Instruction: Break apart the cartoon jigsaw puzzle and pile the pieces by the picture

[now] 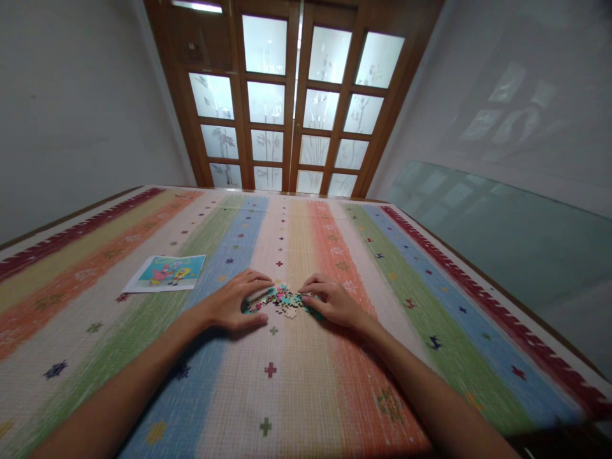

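Observation:
A small heap of jigsaw puzzle pieces point(287, 302), some teal or pink and some showing pale backs, lies on the striped tablecloth point(306, 389). My left hand point(234, 299) curves around the heap's left side, thumb and fingers apart, with pieces inside the curve. On the opposite side, my right hand point(332, 301) is cupped with bent fingers, its fingertips touching the heap's edge. Some teal pieces show beneath its thumb; the palm is hidden. To the left of the heap lies a picture sheet point(167, 274) with a pink and a yellow cartoon figure on blue.
The cloth covers a wide table with pale edges. Beyond the far edge stand wooden doors point(292, 102) with frosted glass panes. A pale wall point(81, 95) rises on the left, and a greenish glass panel point(502, 223) leans along the right wall.

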Demonstrator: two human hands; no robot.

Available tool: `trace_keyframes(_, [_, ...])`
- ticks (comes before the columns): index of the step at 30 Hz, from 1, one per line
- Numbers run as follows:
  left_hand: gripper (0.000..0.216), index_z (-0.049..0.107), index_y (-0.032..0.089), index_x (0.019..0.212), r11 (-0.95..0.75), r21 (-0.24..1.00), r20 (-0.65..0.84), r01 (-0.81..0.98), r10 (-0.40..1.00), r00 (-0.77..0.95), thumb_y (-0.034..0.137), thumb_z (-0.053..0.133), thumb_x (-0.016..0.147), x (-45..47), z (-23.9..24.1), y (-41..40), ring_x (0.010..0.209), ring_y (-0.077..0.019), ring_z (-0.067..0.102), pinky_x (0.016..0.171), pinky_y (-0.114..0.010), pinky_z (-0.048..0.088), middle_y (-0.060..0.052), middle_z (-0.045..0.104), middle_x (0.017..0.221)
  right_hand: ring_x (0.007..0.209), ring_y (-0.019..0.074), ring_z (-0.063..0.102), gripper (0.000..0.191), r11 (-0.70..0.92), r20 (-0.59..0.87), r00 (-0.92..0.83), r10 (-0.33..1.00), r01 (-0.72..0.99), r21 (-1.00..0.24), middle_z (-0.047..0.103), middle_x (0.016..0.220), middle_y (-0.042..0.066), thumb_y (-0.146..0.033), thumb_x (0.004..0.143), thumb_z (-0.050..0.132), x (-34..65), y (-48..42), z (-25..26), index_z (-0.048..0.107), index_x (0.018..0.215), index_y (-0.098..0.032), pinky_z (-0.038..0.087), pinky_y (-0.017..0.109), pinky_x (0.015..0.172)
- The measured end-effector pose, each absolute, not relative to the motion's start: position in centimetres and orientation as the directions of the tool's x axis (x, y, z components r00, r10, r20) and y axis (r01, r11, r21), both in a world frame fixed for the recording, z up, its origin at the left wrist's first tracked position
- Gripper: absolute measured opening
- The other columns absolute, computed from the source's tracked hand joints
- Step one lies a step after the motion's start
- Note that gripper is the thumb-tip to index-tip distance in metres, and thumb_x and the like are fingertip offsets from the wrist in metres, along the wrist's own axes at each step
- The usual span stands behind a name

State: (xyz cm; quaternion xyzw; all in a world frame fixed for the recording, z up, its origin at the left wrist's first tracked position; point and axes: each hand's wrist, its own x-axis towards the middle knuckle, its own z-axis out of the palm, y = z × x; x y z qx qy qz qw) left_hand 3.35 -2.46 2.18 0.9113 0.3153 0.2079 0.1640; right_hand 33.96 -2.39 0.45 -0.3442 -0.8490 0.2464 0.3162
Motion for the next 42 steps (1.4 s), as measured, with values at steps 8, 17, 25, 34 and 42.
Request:
trace_keyframes(8, [0.033,0.073,0.019,0.102,-0.664,0.478,0.147,0.574,0.705,0.694,0.047,0.067,0.085,1.2,2.9,-1.3,0.072,-0.0183,0.06,0.07,-0.03,0.049,-0.003,0.063,0.085,0.126,0.0295,0.056,0.051,0.655,0.237,-0.674,0.7,0.473,-0.59,0.062,0.134,0.014,-0.034,0.078,0.088,36.1,-1.7,0.6,0.073,0.125,-0.024,0.047,0.049,0.109])
trace_keyframes(17, [0.028,0.07,0.02,0.099,-0.562,0.601,0.171,0.568,0.785,0.596,0.045,0.06,0.092,2.1,2.2,-1.2,0.066,-0.0181,0.062,0.064,-0.03,0.048,-0.002,0.07,0.075,0.095,0.0225,0.068,0.015,0.663,0.354,-0.596,0.721,0.443,-0.604,0.074,0.1,0.01,-0.024,0.095,0.066,33.9,-2.4,0.1,0.078,0.104,-0.021,0.055,0.04,0.086])
trace_keyframes(25, [0.039,0.073,0.021,0.092,-0.564,0.574,0.231,0.593,0.807,0.544,0.047,0.045,0.1,2.1,2.4,-1.0,0.079,-0.022,0.068,0.075,-0.034,0.053,-0.006,0.077,0.088,0.097,0.0231,0.072,0.025,0.578,0.365,-0.475,0.8,0.45,-0.681,0.077,0.109,0.012,-0.026,0.096,0.062,33.1,-2.8,-0.5,0.074,0.116,-0.019,0.056,0.04,0.089])
trace_keyframes(34, [0.03,0.074,0.02,0.101,-0.591,0.554,0.256,0.586,0.791,0.556,0.041,0.053,0.096,2.3,1.8,-0.9,0.075,-0.0194,0.064,0.074,-0.033,0.052,-0.006,0.075,0.088,0.105,0.0239,0.068,0.023,0.635,0.311,-0.607,0.731,0.439,-0.636,0.073,0.115,0.01,-0.026,0.094,0.066,34.2,-2.2,0.4,0.075,0.115,-0.023,0.054,0.044,0.096])
trace_keyframes(42, [0.048,0.069,0.023,0.127,-0.655,0.46,0.291,0.599,0.749,0.596,0.052,0.069,0.089,3.0,0.9,-1.7,0.111,-0.0279,0.064,0.101,-0.043,0.051,-0.01,0.065,0.124,0.087,0.0191,0.063,0.047,0.592,0.159,-0.65,0.743,0.529,-0.608,0.063,0.11,0.008,-0.033,0.077,0.087,36.8,-1.5,0.9,0.074,0.121,-0.022,0.055,0.035,0.083])
